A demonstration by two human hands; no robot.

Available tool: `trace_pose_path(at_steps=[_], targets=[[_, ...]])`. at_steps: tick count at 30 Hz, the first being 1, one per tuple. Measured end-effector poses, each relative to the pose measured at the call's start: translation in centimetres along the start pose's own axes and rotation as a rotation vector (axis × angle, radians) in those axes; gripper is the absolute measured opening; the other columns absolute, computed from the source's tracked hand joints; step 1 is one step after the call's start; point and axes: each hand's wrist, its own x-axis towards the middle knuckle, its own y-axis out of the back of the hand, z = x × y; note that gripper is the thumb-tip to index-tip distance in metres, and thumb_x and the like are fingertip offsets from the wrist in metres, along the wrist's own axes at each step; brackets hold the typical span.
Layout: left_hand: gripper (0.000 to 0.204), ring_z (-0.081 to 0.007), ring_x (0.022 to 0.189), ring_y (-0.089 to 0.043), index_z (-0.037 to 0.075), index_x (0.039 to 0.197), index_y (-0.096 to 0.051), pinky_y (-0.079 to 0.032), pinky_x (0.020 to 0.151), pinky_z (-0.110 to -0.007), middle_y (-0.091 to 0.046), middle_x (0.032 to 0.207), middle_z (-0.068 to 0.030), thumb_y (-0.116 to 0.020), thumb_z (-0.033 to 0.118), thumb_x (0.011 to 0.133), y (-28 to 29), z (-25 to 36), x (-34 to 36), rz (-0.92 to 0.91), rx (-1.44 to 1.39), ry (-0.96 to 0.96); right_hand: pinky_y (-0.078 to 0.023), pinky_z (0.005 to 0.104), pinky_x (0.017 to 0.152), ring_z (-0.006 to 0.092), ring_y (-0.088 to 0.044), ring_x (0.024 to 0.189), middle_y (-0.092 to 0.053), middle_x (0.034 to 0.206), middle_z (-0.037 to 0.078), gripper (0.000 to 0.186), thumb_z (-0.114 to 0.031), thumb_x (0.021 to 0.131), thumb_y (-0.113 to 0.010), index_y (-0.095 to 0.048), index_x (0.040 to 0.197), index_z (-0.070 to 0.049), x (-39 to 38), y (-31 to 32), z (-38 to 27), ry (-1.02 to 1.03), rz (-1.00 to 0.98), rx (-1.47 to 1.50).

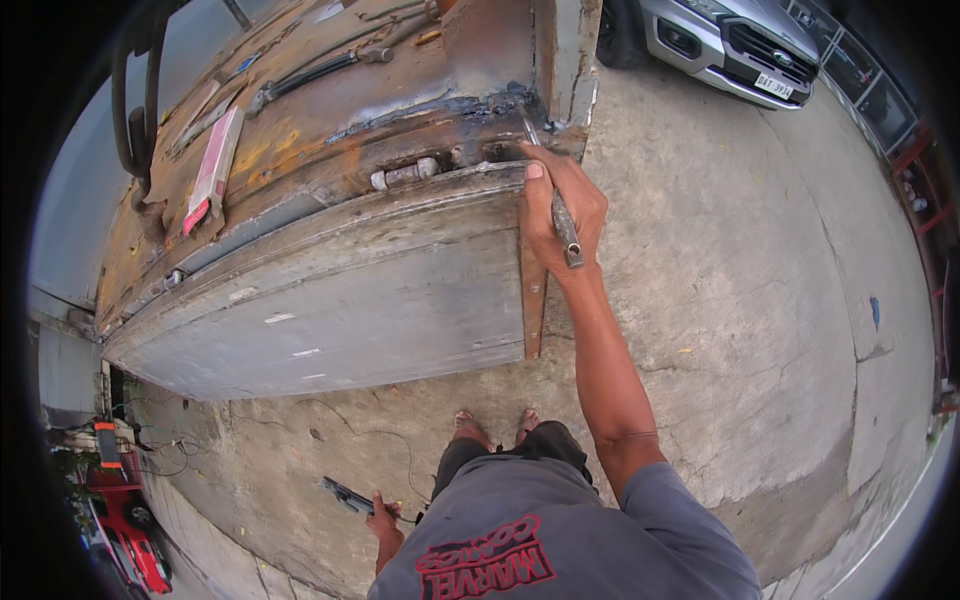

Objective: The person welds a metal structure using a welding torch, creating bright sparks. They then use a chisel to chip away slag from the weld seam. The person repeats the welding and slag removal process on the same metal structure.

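Observation:
My right hand (568, 205) is closed around a slim worn metal bar (566, 230) with a hole in its near end. The bar's narrow far end reaches the dark, burnt-looking corner seam (515, 100) of a rusty metal bed, beside an upright post. Down by my left side, my left hand (383, 517) grips a dark welding electrode holder (347, 494), which points away to the left. No rod can be made out in its jaws. Below the seam hangs a grey side panel (330, 300), joined to the bed by a hinge (404, 173).
On the rusty bed (290, 165) lie a hammer (315, 78) and an open pink-and-white carton (214, 170). A thin cable (375, 432) runs over the concrete behind the panel. A silver pickup (730, 45) is parked at the far right, a red vehicle (140, 550) at lower left.

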Motion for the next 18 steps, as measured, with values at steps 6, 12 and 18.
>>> trace_pose_path(at_steps=[6, 12, 18], targets=[[0.055, -0.0178, 0.055, -0.065, 0.005, 0.082, -0.066, -0.046, 0.049, -0.033, -0.072, 0.070, -0.0100, -0.078, 0.057, 0.095, 0.1, -0.8, 0.4, -0.029, -0.008, 0.027, -0.060, 0.0383, 0.080, 0.0319, -0.078, 0.087, -0.080, 0.100, 0.021, 0.029, -0.018, 0.104, -0.063, -0.080, 0.116, 0.002, 1.0, -1.3, 0.7, -0.230, -0.065, -0.008], [0.054, -0.0178, 0.057, -0.065, 0.005, 0.086, -0.065, -0.047, 0.051, -0.033, -0.071, 0.071, -0.0096, -0.078, 0.056, 0.095, 0.9, -0.6, 1.4, -0.049, -0.014, 0.038, -0.060, 0.0396, 0.087, 0.0288, -0.078, 0.093, -0.081, 0.104, 0.021, 0.035, -0.025, 0.107, -0.061, -0.081, 0.115, 0.002, 0.4, -2.4, -1.2, -0.135, -0.005, 0.109], [0.051, -0.0182, 0.059, -0.065, 0.004, 0.090, -0.064, -0.049, 0.054, -0.032, -0.072, 0.072, -0.0105, -0.078, 0.052, 0.097, 0.7, 1.5, 3.7, -0.052, -0.020, 0.004, -0.059, 0.0389, 0.086, 0.0276, -0.078, 0.094, -0.081, 0.103, 0.022, 0.034, -0.024, 0.107, -0.063, -0.081, 0.117, 0.003, -0.1, -3.4, -2.2, -0.253, -0.050, 0.077]])
